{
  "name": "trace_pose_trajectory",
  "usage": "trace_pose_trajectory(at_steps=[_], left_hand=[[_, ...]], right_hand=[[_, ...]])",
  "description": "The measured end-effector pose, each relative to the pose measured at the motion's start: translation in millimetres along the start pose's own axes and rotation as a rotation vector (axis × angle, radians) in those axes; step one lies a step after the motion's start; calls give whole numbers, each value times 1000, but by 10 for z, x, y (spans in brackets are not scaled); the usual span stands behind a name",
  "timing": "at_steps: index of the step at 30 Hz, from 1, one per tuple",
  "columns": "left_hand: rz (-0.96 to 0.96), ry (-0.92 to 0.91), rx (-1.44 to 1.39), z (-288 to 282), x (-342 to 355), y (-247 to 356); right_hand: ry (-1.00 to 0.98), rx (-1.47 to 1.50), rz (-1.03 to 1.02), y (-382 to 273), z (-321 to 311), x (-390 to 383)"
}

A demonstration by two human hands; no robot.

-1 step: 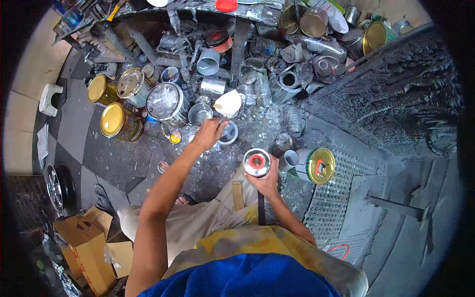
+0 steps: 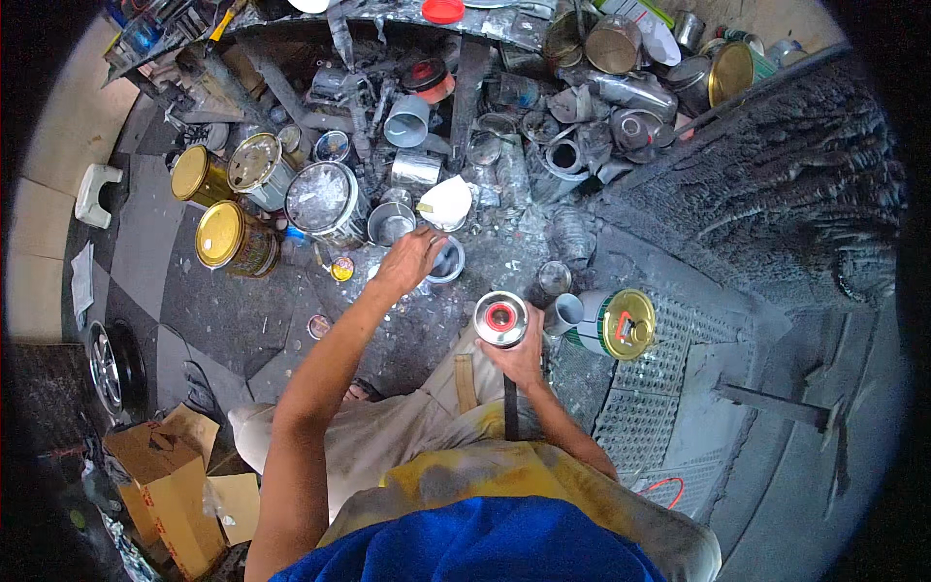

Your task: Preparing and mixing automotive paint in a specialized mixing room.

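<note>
My left hand (image 2: pixel 407 257) is reached forward, its fingers curled together over a cup with grey contents (image 2: pixel 446 267); whatever they may grip is too small to make out. Just beyond it lie a white paper piece (image 2: pixel 443 204), seemingly cone-shaped, and an open metal tin (image 2: pixel 385 226). My right hand (image 2: pixel 519 359) grips a silver can (image 2: pixel 488 333) with a red ring on its top, held upright above my lap. To the right of that can are a pale plastic cup (image 2: pixel 564 312) and a large can with a gold lid (image 2: pixel 630 325).
Paint cans (image 2: pixel 226 233) and lidded pails (image 2: pixel 318 199) crowd the floor ahead beneath a cluttered bench (image 2: pixel 514 29). Cardboard boxes (image 2: pixel 184 495), a wheel rim (image 2: pixel 107 364) and a white stool (image 2: pixel 97 194) are on the left. A perforated metal plate (image 2: pixel 640 407) lies on the right.
</note>
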State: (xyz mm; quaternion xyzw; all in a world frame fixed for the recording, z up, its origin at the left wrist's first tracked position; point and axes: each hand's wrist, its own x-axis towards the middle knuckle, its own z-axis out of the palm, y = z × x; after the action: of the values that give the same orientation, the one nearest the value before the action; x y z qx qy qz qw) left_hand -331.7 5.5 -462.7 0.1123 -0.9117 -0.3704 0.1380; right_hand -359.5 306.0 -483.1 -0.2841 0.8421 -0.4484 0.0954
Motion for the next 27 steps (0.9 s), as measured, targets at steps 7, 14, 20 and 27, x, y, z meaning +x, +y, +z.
trace_pose_trajectory(at_steps=[7, 14, 20, 27], left_hand=[[-260, -167, 95, 31, 72, -75], [-288, -97, 223, 2, 57, 146], [6, 133, -16, 18, 10, 61], [-411, -198, 35, -169, 91, 251]], right_hand=[[-122, 49, -5, -18, 173, 25], [-231, 93, -10, -99, 338, 206], [-304, 28, -97, 95, 540, 196], [-656, -24, -81, 27, 940, 443]])
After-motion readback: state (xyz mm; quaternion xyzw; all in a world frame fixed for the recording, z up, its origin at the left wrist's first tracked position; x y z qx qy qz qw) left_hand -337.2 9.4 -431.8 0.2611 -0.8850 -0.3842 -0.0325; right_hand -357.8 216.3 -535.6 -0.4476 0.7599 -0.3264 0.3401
